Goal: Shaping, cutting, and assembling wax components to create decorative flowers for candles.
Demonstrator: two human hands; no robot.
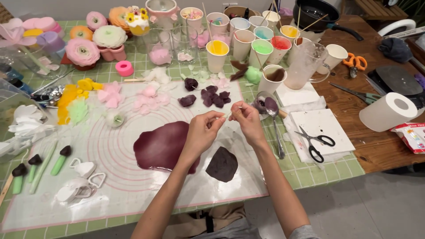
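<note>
My left hand (pixel 204 128) and my right hand (pixel 245 118) meet above a clear silicone mat (pixel 115 186), both pinching one thin pale stick (pixel 226 114) between their fingertips. Below the hands lies a wide flat sheet of dark maroon wax (pixel 161 146), and a smaller dark purple slab (pixel 222 164) lies nearer me. Several dark purple petal pieces (pixel 212 96) lie just beyond the hands.
Pink, yellow and white petals (pixel 146 99) dot the mat's far side. Paper cups of coloured wax (pixel 261 48) stand behind, finished flower candles (pixel 95 44) at back left. Black-handled scissors (pixel 315 140) rest on a white tile at right, a spoon (pixel 273 115) beside it, a paper roll (pixel 387 111) further right.
</note>
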